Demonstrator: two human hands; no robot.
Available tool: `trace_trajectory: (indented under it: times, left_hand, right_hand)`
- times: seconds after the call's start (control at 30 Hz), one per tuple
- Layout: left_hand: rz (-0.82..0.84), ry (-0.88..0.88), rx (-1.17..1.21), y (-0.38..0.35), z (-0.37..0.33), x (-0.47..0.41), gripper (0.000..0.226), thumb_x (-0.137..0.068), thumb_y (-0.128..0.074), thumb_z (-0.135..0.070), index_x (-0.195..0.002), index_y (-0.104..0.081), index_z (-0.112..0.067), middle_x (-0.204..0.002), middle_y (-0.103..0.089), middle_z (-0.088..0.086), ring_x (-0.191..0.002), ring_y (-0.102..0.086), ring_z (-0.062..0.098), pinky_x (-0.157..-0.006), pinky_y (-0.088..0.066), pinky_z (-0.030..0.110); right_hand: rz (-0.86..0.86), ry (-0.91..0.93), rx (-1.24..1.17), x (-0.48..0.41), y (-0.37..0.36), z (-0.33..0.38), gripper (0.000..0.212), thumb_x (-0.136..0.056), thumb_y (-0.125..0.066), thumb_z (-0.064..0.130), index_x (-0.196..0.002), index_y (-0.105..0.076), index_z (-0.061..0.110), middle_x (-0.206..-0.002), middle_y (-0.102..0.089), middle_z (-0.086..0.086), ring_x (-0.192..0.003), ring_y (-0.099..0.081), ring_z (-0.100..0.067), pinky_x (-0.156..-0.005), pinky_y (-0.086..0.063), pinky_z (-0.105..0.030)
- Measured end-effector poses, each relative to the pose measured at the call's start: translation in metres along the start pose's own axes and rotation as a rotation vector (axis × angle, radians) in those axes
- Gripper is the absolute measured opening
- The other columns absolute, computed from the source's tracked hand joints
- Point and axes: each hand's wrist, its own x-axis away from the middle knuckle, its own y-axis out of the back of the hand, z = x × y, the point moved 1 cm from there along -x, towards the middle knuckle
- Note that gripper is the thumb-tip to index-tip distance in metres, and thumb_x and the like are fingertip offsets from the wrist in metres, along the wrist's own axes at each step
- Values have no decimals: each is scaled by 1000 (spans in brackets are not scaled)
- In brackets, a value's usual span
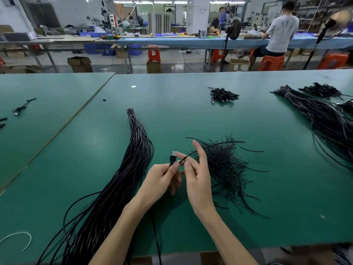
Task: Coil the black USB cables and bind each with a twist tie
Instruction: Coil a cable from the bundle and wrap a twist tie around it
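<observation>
— Where is the cable that is being handled?

— Just left of the loose heap of short black twist ties (pixel 225 165), held up above the flat green tabletop (pixel 76 150). The left hand (pixel 162 178) grips a black USB plug (pixel 173 156) with a silver metal tip. Its thumb and curled fingers are closed round the plug's body, and the tip points away from the person. A thin black cable (pixel 157 236) hangs below the hands, left of the heap and nearer the person.

— And the other hand?

— The right hand (pixel 198 180) sits between the plug and the heap. Its thumb and a bent finger pinch a thin black strand (pixel 219 144) that arches over the heap's far side. The strand is blurred, so I cannot tell whether it is a tie or cable. The forefinger stands straight up, touching nothing.

— What else lies about?

— Left of the heap runs a long thick bundle of black cables (pixel 133 150), bound near its far end by a pale band (pixel 131 116). Beyond the heap sits a small pile of coiled black cables (pixel 222 94). Well to the heap's right lies a second long black bundle (pixel 324 119).
</observation>
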Motion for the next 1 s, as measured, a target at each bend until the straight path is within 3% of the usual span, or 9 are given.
trace_trajectory:
  times: [0.07, 0.23, 0.33, 0.43, 0.53, 0.7, 0.87, 0.93, 1.0]
  left_hand:
    - [-57, -37, -86, 2, 1, -1, 43, -108, -52, -27, -73, -72, -13, -63, -72, -3, -50, -63, 13, -53, -44, 20]
    - [-223, -22, -155, 6, 7, -4, 44, -106, -57, -21, -63, -58, -10, -52, -48, -13, -51, -34, 3, -49, -28, 21]
    - [-225, 77, 175, 7, 6, -4, 34, -107, -54, -16, -78, -67, -2, -64, -61, -8, -60, -50, 6, -57, -42, 20]
    - [-167, 141, 606, 9, 2, -6, 35, -107, -48, -19, -108, -71, 8, -103, -77, 13, -93, -72, 21, -82, -58, 28]
    - [-145, 114, 835, 17, 2, -7, 45, -107, -45, -25, -122, -64, 13, -125, -70, 23, -117, -69, 28, -90, -58, 29]
    - [-177, 153, 1003, 21, 2, -9, 47, -104, -46, -31, -127, -62, 7, -131, -68, 20, -113, -71, 23, -89, -58, 29]
    - [-217, 132, 1169, 25, 0, -9, 40, -102, -51, -26, -124, -59, 6, -125, -72, 16, -113, -72, 20, -87, -59, 27]
    - [-162, 109, 1129, 23, -2, -8, 35, -101, -53, -24, -119, -62, 4, -122, -72, 15, -109, -72, 20, -88, -59, 28]
    - [-102, 94, 1086, 21, -2, -7, 28, -100, -54, -21, -113, -65, 1, -116, -73, 12, -102, -73, 20, -87, -59, 28]
  right_hand:
    - [15, 45, 5, 2, 0, 2, 64, -109, -42, 8, -156, -29, 48, -126, -72, 13, -119, -66, -9, -97, -50, -17]
    - [125, 174, 199, 10, -9, 1, 47, -104, -48, 6, -147, -44, 24, -136, -64, 22, -133, -57, -10, -109, -49, -43]
    - [143, 212, 270, 12, -13, -1, 36, -104, -51, 8, -138, -52, 20, -138, -63, 20, -137, -53, -6, -114, -44, -31]
    - [34, 230, 245, 11, -9, 0, 23, -107, -53, 15, -127, -62, 19, -126, -68, 10, -124, -60, 1, -103, -47, -17]
    - [24, 226, 281, 11, -9, 0, 17, -107, -55, 25, -111, -72, 26, -108, -73, 8, -111, -67, -3, -91, -52, -18]
    - [26, 242, 425, 10, -10, -2, 25, -104, -56, 40, -92, -74, 27, -82, -72, 23, -88, -60, -8, -71, -41, -12]
    - [142, 62, 285, 9, -11, -4, 19, -104, -60, 38, -93, -73, 29, -67, -73, 13, -57, -59, -7, -56, -40, -18]
    - [128, -50, 162, 6, -7, -5, 16, -102, -63, 38, -94, -74, 29, -63, -73, 4, -58, -67, -12, -62, -51, -28]
    - [126, -89, 114, 5, -5, -6, 15, -102, -65, 36, -94, -75, 28, -61, -73, 0, -62, -72, -15, -70, -54, -25]
